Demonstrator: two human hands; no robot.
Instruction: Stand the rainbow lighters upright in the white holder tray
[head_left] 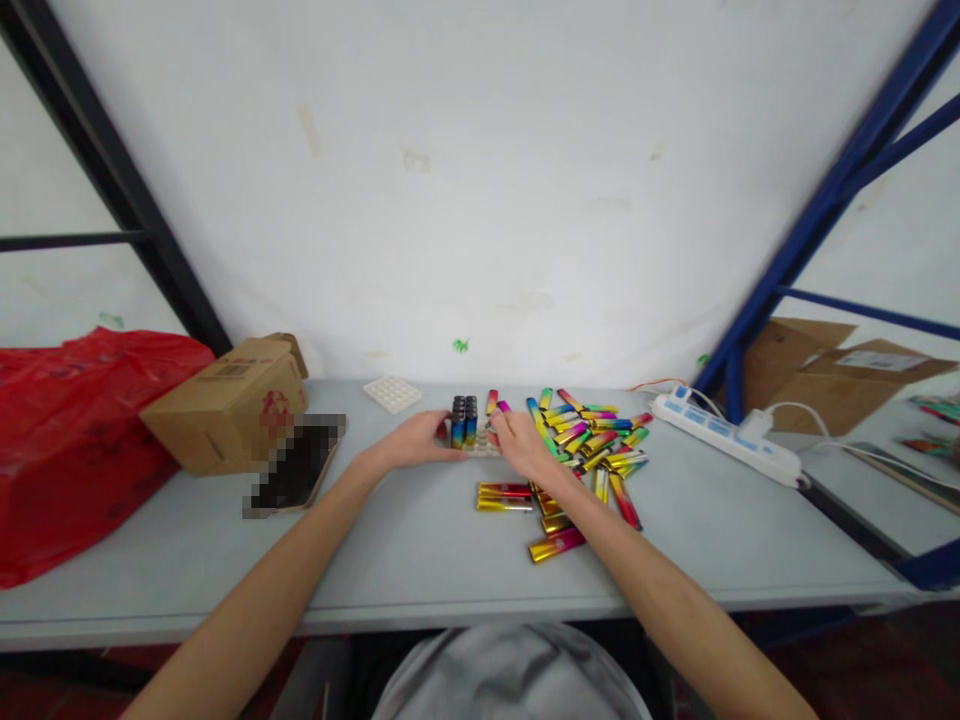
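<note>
Red plastic bag (97,450), one, crumpled, lay at the far left of the grey table (397,560), in front of a black metal post (169,260).
Cardboard box (217,415), one, brown, with red print, stood just beside the bag.
Dark flat device (304,465), one, partly blurred by pixels, lay to the right of the box.
Spare tray (391,394), one, pale, gridded, lay at the back of the table near the white wall (480,200).
Left hand (416,440), bare, curved narrowly about the left end of the working tray (482,443), thumb along the near edge; how firmly it gripped could not be told. The working tray sat between the two hands, at the middle of the table.
Standing pieces (464,424), lighter-shaped, blue with dark tops, stood upright in close rows at the left end of that tray.
Right hand (521,443), bare, fingertips drawn together over the right part of the tray; what they held, mostly hidden, could not be told.
Loose pieces (598,440), many, lighter-shaped, in gold, red, green, pink and blue, lay heaped beyond and beside the right forearm.
Power strip (724,440), one, white, with a plug inserted, lay right of the heap.
Blue metal frame (825,200), slanting, rose at the right.
Open carton (810,380), brown, lay behind the frame.
</note>
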